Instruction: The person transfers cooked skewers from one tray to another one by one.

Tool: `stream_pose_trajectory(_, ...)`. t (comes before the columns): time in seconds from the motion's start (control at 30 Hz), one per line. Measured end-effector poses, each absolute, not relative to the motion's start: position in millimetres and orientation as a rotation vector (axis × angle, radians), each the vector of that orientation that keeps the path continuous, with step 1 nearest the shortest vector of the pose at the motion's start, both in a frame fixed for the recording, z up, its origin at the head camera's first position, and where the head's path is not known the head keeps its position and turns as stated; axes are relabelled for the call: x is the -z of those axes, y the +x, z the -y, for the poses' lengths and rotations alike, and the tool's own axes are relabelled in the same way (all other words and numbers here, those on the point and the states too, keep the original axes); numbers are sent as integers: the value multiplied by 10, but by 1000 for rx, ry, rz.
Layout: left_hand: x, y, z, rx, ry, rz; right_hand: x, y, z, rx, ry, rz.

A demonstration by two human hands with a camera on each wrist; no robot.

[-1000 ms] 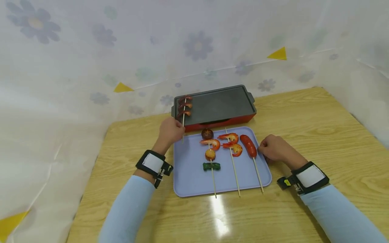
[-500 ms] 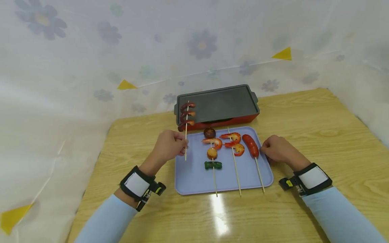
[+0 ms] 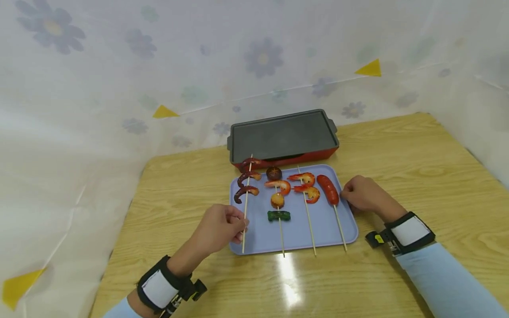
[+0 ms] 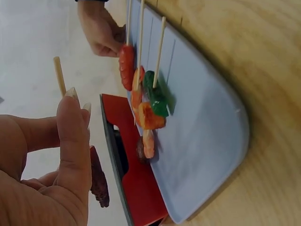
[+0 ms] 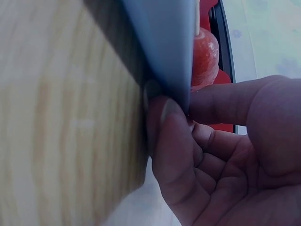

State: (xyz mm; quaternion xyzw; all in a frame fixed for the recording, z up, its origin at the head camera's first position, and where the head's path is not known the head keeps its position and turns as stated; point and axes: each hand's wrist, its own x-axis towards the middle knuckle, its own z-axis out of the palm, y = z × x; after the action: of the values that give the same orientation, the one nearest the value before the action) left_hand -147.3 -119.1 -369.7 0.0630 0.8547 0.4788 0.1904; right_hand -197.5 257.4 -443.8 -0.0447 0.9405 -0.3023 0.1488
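Observation:
My left hand pinches the bare lower stick of an octopus-tentacle skewer, three dark curled pieces on a wooden stick. In the head view that skewer overlaps the left part of the lavender tray; the left wrist view shows the hand raised above the tray's level. My right hand grips the tray's right edge, thumb and fingers on either side of the rim in the right wrist view. On the tray lie a mixed skewer with mushroom, shrimp and a green piece, a shrimp skewer and a sausage skewer.
Behind the tray stands a red grill with a dark flat top and side handles. The wooden table ends at a white flowered sheet along the back, marked with yellow triangles.
My left hand has drawn the tentacle skewer off the grill's left end, toward me and over the left side of the tray. The right hand stays at the tray's edge.

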Motion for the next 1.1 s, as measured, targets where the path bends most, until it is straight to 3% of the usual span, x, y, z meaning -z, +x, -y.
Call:
stream_pose_trajectory(0.73, 4307, -1429, 1103, -1344, 130, -2376, 4437, -1967, -2586, 890, -99, -2682)
stream_pose_trajectory(1.1, 4381, -1451, 1066, -1335, 119, -2364, 4442, -1981, -2585, 884, -109, -2685)
